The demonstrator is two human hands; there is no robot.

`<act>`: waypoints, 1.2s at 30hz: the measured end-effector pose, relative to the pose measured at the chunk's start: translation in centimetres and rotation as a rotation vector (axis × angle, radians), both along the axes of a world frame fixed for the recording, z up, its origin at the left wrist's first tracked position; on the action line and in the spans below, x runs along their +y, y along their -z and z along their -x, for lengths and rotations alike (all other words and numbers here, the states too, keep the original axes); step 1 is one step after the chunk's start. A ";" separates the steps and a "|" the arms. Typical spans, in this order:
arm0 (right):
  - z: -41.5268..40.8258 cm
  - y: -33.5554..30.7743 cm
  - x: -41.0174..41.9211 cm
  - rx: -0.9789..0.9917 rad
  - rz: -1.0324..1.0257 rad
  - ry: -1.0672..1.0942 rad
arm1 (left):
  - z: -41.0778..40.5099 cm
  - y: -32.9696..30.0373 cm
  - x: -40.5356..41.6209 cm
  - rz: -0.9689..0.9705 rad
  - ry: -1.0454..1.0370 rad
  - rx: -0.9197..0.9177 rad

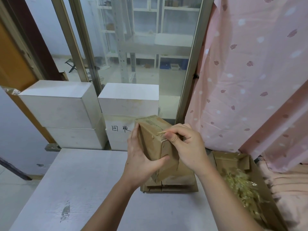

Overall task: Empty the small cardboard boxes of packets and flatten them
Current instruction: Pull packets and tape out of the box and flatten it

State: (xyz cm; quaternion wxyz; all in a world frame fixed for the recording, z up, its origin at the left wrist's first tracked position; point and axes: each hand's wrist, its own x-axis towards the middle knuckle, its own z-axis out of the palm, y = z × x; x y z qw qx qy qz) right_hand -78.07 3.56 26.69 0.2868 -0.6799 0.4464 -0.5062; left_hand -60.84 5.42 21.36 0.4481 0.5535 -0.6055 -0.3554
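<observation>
Up close, two bare hands work on a small brown cardboard box (154, 144) held above a grey table (86, 189).

The left hand (141, 157) wraps the box's near side, fingers behind, thumb pressed across the front. The right hand (185, 144), just right of it, pinches a strip of clear tape (160, 133) at the box's top edge between thumb and curled fingers. Below both hands lies a stack of flattened boxes (176, 182). Right of the right forearm, an open carton (233, 162) holds clear packets (243, 190). Beyond the hands stand white boxes (66, 105).
</observation>
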 end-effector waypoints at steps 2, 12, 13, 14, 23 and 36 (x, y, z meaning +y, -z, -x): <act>-0.3 0.0 0.1 -0.057 -0.065 0.028 | -0.2 0.0 -0.3 0.004 0.007 -0.008; 0.5 -0.2 0.3 -0.035 -0.177 -0.080 | -0.3 -0.7 -0.1 0.045 -0.138 -0.173; 0.3 -0.1 0.5 -0.016 -0.166 -0.069 | -0.2 -0.8 0.1 0.062 -0.171 -0.195; 0.1 0.0 0.6 0.012 -0.136 -0.046 | -0.1 -0.9 0.1 0.075 -0.204 -0.209; -2.0 0.5 1.4 0.018 0.105 0.056 | -0.4 -0.9 -0.2 0.025 -0.243 -0.147; -2.1 0.6 1.1 -0.031 0.089 0.035 | -0.9 -0.5 -0.7 -0.041 -0.182 -0.011</act>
